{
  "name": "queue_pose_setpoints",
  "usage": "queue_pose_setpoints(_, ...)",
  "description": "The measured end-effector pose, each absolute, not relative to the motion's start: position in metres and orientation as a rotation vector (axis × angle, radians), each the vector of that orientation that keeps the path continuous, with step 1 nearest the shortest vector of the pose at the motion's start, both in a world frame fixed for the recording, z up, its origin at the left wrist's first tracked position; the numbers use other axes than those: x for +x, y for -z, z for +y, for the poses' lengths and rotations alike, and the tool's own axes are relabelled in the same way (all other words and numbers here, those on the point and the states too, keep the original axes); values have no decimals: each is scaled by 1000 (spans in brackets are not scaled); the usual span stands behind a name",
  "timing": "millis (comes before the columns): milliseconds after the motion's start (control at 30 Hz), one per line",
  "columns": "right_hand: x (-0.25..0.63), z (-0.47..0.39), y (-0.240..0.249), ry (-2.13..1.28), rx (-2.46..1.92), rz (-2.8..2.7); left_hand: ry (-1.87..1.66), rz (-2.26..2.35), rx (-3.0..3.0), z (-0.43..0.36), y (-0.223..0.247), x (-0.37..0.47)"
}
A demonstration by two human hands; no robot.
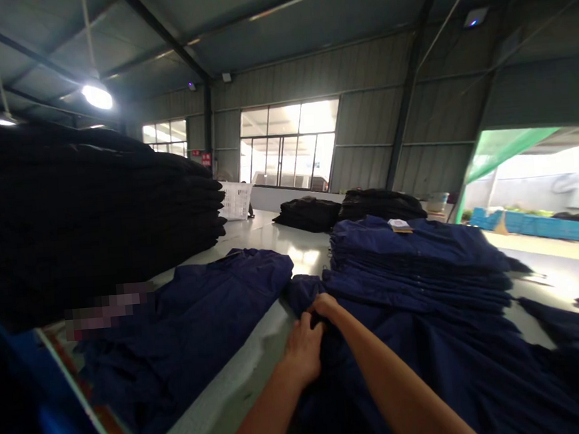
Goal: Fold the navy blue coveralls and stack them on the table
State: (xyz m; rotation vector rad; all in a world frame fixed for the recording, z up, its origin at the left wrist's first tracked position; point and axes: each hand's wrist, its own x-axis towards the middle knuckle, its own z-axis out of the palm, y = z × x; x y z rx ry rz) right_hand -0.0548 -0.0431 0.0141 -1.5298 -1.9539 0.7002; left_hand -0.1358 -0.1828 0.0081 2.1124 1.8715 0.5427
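Observation:
A navy blue garment [404, 342] spreads over the table [253, 394] in front of me, against a folded navy stack [418, 267]. At the garment's left edge, my left hand [302, 346] has its fingers curled on the dark cloth. Just above and right of it, my right hand [325, 306] is closed on the same cloth; the two hands nearly touch. Their fingertips are partly hidden in the folds. Another navy garment [202, 317] lies on the table to the left, apart from my hands.
A tall pile of black garments [93, 206] rises at the left. Farther back are a white basket [237, 200] and two black piles [306, 213]. A white label [399, 224] lies on the navy stack. Blue material [28, 405] fills the lower left, beside the table edge.

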Motion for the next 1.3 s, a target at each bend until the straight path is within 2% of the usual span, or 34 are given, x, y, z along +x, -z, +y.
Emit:
queue_pose_setpoints(167,-54,-52,-46,-639,-1478,-1675,-714,2165,1975,-170,-6,-148)
queue_pose_setpoints(300,6,-85,-84,-348,-1345,-1429,-938,2053,2078,-165,-5,-150)
queue_pose_setpoints(400,66,-130,-94,-42,-1261,-1453,-1015,1879,2241,-166,-8,-144)
queue_pose_setpoints(567,135,-183,-72,-58,-1698,-1731,-940,1512,2423,-168,-7,-133)
queue_pose_setpoints(733,180,-161,-30,62,-1987,-1720,-634,1344,2461,-170,-1,-131)
queue_pose_setpoints(867,203,-139,-7,-99,-2291,-1585,-548,1306,2415,-169,3,-131)
queue_pose_setpoints(1000,212,-134,-4,-258,-2217,-1607,-863,1185,2413,-164,2,-132)
queue_pose_setpoints(1133,232,-145,-23,-319,-1964,-1635,-1390,1396,2149,-170,-17,-148)
queue_pose_setpoints(1200,251,-157,-35,-464,-1802,-1546,-1225,1330,1999,-177,-32,-160)
queue_pose_setpoints(1300,279,-175,-42,-773,-1589,-1401,-539,972,1865,-180,-50,-170)
